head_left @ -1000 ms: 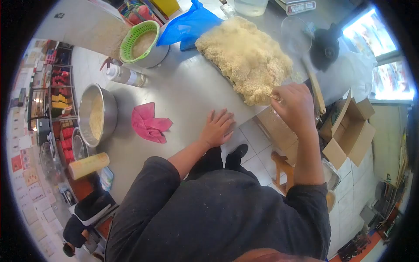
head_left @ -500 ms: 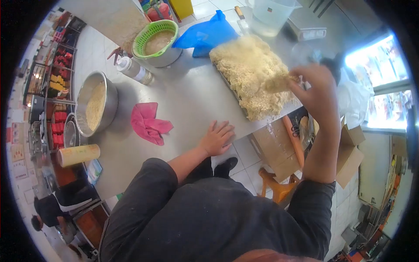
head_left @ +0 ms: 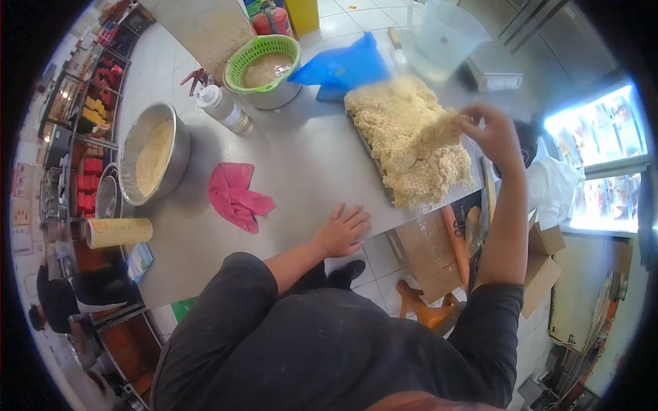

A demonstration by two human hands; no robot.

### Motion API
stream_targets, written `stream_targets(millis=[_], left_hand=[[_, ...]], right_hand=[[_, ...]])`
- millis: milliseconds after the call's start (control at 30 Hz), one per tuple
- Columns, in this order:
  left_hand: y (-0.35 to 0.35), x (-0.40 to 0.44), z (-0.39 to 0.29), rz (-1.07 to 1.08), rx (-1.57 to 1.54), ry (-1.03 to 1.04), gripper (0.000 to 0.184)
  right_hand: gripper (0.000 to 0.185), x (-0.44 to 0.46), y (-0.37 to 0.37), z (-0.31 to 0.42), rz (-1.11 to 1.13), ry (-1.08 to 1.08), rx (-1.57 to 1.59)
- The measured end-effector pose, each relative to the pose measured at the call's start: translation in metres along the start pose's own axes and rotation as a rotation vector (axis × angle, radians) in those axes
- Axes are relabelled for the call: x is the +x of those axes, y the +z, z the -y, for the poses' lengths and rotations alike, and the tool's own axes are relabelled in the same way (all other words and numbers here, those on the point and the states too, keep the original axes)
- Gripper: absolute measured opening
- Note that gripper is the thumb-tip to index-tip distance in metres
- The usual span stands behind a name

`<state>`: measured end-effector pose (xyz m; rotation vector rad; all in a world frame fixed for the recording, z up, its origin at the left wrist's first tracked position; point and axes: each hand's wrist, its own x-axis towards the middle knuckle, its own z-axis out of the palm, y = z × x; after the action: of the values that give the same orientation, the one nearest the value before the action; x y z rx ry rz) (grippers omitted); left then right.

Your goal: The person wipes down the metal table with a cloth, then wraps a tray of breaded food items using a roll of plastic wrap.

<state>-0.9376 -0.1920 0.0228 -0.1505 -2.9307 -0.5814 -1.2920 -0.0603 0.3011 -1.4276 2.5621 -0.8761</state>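
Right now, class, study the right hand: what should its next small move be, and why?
Probably lay the crumb-coated piece down on the crumbly pile and let go: the right hand pinches one end, the piece is over the pile, and the left hand rests apart on the metal table. Whether piece and pile touch is unclear.

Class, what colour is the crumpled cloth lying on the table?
The cloth is pink, showing best in the head view.

Apparently a food shop: metal worktable (head_left: 295,161), shelves (head_left: 96,161) of goods, bright display cabinet (head_left: 598,130).
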Motion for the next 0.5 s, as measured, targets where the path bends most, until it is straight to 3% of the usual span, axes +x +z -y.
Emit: stream_targets(millis=[267, 433, 500], left_hand=[[0.0, -0.001, 0.002, 0.018, -0.002, 0.008, 0.047], [0.0, 0.0, 0.001, 0.012, -0.004, 0.004, 0.046], [-0.001, 0.001, 0.002, 0.009, -0.012, 0.002, 0.046]], right_hand=[[0.03, 0.023, 0.056, -0.12, -0.014, 0.252, 0.274], [0.03, 0.023, 0.071, -0.119, -0.014, 0.286, 0.329], [0.029, 0.025, 0.06, -0.098, -0.038, 0.19, 0.102]])
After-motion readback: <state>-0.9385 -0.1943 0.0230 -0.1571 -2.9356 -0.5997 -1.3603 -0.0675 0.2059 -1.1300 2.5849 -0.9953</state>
